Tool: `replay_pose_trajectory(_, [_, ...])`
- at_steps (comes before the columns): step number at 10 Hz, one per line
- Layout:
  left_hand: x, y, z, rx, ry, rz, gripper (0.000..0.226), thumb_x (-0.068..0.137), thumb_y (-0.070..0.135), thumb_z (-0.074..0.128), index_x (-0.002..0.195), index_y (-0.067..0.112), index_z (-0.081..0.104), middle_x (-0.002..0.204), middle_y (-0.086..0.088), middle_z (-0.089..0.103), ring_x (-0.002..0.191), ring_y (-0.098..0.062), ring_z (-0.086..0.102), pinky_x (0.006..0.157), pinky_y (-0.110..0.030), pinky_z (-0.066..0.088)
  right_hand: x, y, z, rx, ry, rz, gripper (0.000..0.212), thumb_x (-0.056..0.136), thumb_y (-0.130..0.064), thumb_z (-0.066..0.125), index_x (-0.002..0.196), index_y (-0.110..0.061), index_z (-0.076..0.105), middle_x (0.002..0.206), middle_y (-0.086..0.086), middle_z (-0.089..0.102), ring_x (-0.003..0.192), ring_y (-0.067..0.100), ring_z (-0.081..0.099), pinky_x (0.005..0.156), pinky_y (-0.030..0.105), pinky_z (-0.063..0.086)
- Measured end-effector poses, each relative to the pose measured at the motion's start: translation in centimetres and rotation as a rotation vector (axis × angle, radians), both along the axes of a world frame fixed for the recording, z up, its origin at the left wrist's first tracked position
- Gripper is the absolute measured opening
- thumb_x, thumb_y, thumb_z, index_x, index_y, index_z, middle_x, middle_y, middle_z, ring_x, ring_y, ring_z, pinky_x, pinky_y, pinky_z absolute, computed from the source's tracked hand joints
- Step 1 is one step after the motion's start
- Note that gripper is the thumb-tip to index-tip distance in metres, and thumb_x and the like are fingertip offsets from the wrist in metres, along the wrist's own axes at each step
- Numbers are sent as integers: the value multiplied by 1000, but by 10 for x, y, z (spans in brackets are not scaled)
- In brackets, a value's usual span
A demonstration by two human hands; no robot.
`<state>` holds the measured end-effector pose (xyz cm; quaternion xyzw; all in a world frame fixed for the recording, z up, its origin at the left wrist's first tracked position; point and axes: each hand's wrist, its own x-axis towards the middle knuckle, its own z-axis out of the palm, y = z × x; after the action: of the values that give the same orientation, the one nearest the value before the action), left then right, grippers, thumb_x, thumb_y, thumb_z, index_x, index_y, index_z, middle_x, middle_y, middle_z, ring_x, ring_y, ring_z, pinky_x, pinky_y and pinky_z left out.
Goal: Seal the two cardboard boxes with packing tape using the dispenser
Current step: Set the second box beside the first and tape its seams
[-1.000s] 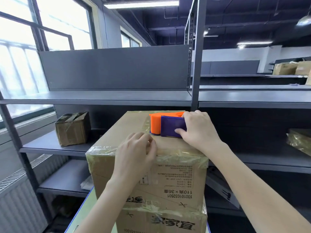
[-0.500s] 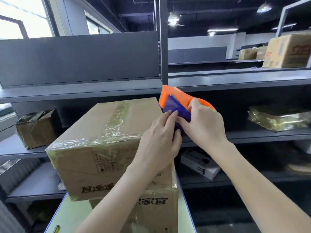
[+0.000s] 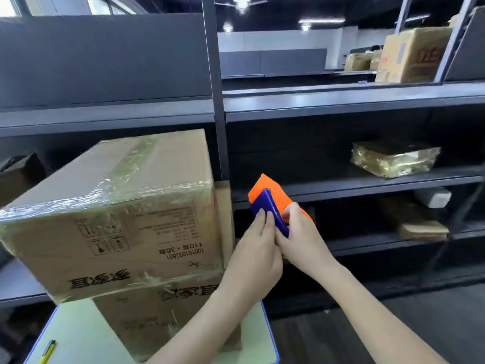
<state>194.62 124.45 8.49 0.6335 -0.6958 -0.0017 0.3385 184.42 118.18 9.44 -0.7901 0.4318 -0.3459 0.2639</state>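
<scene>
Cardboard, brown and printed, makes up the two stacked boxes: the upper box (image 3: 112,219) sits skewed on the lower box (image 3: 168,319), and both rest on a pale green table (image 3: 76,334) with a blue rim. Both are closed, so what they hold cannot be seen. Clear tape runs along the upper box's top seam and wraps its front top edge, wrinkled and glossy. The one tape dispenser (image 3: 275,198), orange with a purple plate, is not on either box; it is held in the air just to the right of the upper box, in front of the grey metal shelves (image 3: 341,103). The right hand (image 3: 301,240) grips it from the right, fingers curled round the orange body. The left hand (image 3: 254,256) comes up from below with fairly straight fingers, their tips resting on the purple plate; its thumb is hidden. One yellow pen (image 3: 47,352) lies at the table's near left corner. On the shelves to the right lie two gold-wrapped parcels, a larger one (image 3: 393,158) higher up and a flatter one (image 3: 422,228) a shelf below.
</scene>
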Motion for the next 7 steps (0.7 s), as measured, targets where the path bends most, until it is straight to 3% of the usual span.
replay_pose_trajectory(1, [2, -5, -44, 242, 350, -45, 58, 95, -2, 27, 150, 10, 11, 157, -1, 4, 143, -6, 2, 102, -1, -4, 3, -2, -44, 196, 56, 73, 19, 88, -13, 55, 100, -6, 41, 86, 4, 55, 72, 13, 55, 62, 23, 46])
replay_pose_trajectory(2, [1, -1, -93, 443, 624, -17, 63, 94, -8, 26, 150, 14, 8, 157, 4, 1, 142, -2, 0, 107, -6, 0, 8, 3, -93, 317, 126, 78, 16, 89, -8, 51, 100, -4, 40, 85, 1, 51, 69, 7, 50, 57, 14, 42])
replay_pose_trajectory(3, [1, 8, -136, 601, 745, -42, 62, 94, -9, 29, 148, 14, 8, 154, 6, 9, 137, 2, 8, 102, 2, 7, 13, 8, -146, 378, 263, 29, 16, 90, -8, 49, 101, -7, 38, 93, 5, 51, 81, 17, 53, 58, 18, 35])
replay_pose_trajectory(4, [1, 16, -168, 722, 840, -20, 56, 96, -9, 30, 140, 24, 15, 140, 15, 29, 123, 15, 32, 94, 4, 26, 19, 12, -195, 438, 357, 8, 24, 90, -12, 48, 111, -4, 40, 108, 10, 55, 97, 22, 57, 68, 22, 36])
replay_pose_trajectory(5, [4, 20, -198, 801, 884, 38, 56, 95, -11, 32, 144, 12, 20, 132, 11, 34, 127, -1, 38, 78, 7, 30, 28, 20, -228, 477, 216, -19, 30, 94, -24, 46, 123, -30, 43, 111, -7, 59, 94, 4, 58, 68, 12, 40])
replay_pose_trajectory(6, [12, 23, -225, 862, 906, 130, 57, 92, -16, 30, 143, 5, 16, 133, 6, 28, 115, -2, 38, 80, 8, 28, 37, 23, -257, 343, 261, -84, 22, 96, -44, 40, 114, -53, 46, 106, -21, 61, 90, -8, 57, 70, 10, 42])
replay_pose_trajectory(7, [23, 28, -247, 903, 917, 213, 55, 92, -10, 39, 143, 5, 25, 143, -3, 36, 128, -10, 40, 106, -13, 29, 44, 31, -274, 295, 335, -98, 31, 93, -53, 36, 116, -42, 53, 105, -15, 63, 89, -1, 60, 67, 13, 44])
